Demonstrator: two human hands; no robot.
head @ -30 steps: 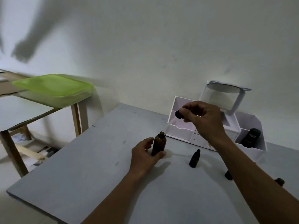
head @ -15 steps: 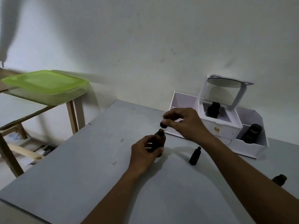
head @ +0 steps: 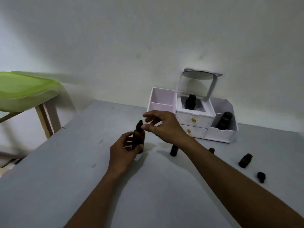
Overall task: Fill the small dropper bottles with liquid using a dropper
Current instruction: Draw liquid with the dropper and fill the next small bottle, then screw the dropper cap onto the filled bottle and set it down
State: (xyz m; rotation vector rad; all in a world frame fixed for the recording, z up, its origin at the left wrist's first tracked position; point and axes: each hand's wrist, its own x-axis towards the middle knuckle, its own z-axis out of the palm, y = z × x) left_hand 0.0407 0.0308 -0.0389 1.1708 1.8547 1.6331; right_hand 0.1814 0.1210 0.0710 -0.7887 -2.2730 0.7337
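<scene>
I see the left hand low on the desk, forearm coming in from the near edge, grip curled round the amber bottle, which stands upright mid-desk. Dropper cap sits on its neck. Right hand hovers just right of the cap, wrist raised, index straight, thumb tip beside the cap; grip loose, holding nothing. Small dropper bottles stand on the desk to the right, one partly hidden by the right forearm. White organiser at the far side.
</scene>
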